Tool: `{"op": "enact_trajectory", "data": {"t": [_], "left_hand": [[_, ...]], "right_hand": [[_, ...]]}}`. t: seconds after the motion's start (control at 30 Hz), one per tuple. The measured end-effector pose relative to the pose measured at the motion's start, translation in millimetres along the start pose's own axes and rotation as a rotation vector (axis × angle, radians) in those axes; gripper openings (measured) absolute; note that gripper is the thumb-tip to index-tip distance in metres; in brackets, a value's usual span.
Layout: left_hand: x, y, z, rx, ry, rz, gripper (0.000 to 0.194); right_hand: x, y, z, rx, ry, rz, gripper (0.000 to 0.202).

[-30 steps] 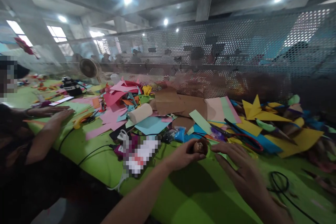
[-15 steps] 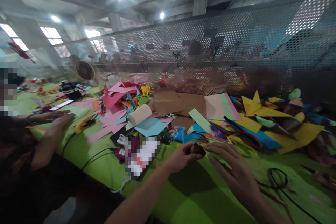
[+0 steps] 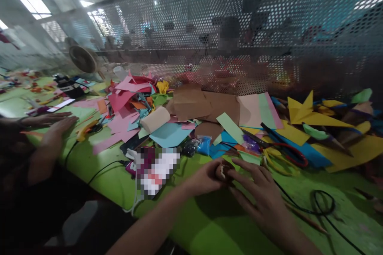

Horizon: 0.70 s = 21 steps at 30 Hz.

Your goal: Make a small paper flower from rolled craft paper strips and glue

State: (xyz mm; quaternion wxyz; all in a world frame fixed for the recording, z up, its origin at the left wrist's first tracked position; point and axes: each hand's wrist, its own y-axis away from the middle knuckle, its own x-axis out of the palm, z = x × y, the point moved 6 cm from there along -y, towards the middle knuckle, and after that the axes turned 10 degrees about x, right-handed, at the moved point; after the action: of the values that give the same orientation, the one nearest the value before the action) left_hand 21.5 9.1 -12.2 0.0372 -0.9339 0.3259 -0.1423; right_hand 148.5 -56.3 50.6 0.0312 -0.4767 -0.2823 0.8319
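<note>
My left grip [image 3: 220, 173] is curled closed round a brown piece [image 3: 223, 171] — the right grip [image 3: 235, 169], loosely open, has its fingertips against it.

"what's in the left hand [image 3: 206, 179]?"

"a small brown piece [image 3: 222, 171], pinched in its fingers. it may be rolled paper, but it's too blurred to be sure."

"and the right hand [image 3: 261, 193]?"

"fingers spread, with the fingertips up against that piece, over the green table [image 3: 209, 227]."

"what lies beyond them?"

"blue paper [image 3: 171, 134], a pale roll [image 3: 155, 120], brown sheets [image 3: 194, 103] and, towards the right, red-handled scissors [image 3: 289, 152] near a pointed yellow paper shape [image 3: 302, 110]."

"anyone else there?"

"another person's hands [image 3: 60, 124] rest on the table at far left. a fan [image 3: 83, 59] stands behind, by the perforated screen [image 3: 179, 36]."
</note>
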Motion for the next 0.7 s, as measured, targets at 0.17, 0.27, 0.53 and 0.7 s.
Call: {"op": "enact_trajectory", "data": {"t": [0.17,0.27,0.53,0.7], "left_hand": [[0.9,3.3,4.2,-0.033,-0.008,0.027,0.040],[2.8,3.7,6.5,-0.039,0.035,0.033,0.037],[5.9,0.9,5.7,-0.083,0.120,-0.010,0.052],[5.9,1.0,-1.2,-0.061,0.006,0.010,0.055]], "right_hand": [[6.1,2.2,6.0,-0.030,0.075,-0.011,0.031],[5.6,2.0,8.7,-0.028,0.066,-0.010,0.028],[1.6,1.3,14.6,-0.056,0.042,0.001,0.039],[12.8,1.5,14.2,-0.039,0.113,0.020,0.035]]}}
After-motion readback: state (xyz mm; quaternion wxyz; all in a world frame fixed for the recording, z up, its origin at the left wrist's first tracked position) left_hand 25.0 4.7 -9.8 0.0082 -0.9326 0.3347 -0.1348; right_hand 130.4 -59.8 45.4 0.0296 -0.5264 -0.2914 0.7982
